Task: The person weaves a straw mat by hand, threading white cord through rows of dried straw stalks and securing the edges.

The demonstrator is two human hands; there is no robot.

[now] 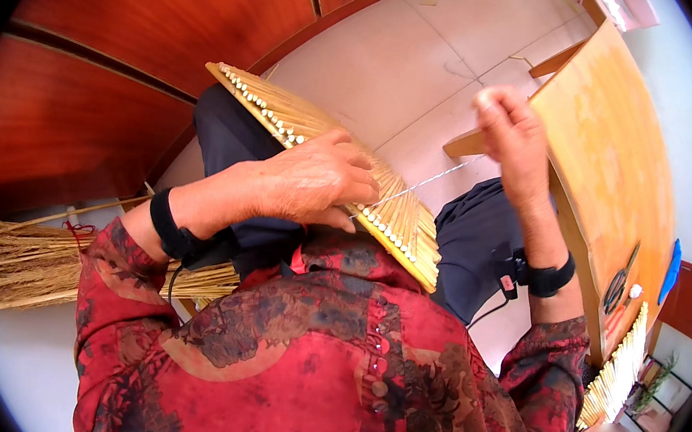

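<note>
A panel of stalks (409,214), bound side by side with their pale cut ends in a row, lies slanting across my lap. My left hand (316,180) grips its near edge, fingers over the top and thumb toward me. From beside those fingers a white twisted thread (428,181) runs taut up to the right. My right hand (513,136) is raised off the panel near the wooden table, its fingers closed on the thread. Whether a needle is in those fingers I cannot make out.
A wooden table (610,158) stands at my right, with scissors (618,284) and a blue object (670,272) on it. Another stalk panel (618,375) and a person are at lower right. Bundled stalks (17,259) lie at left, below red-brown cabinets (166,7).
</note>
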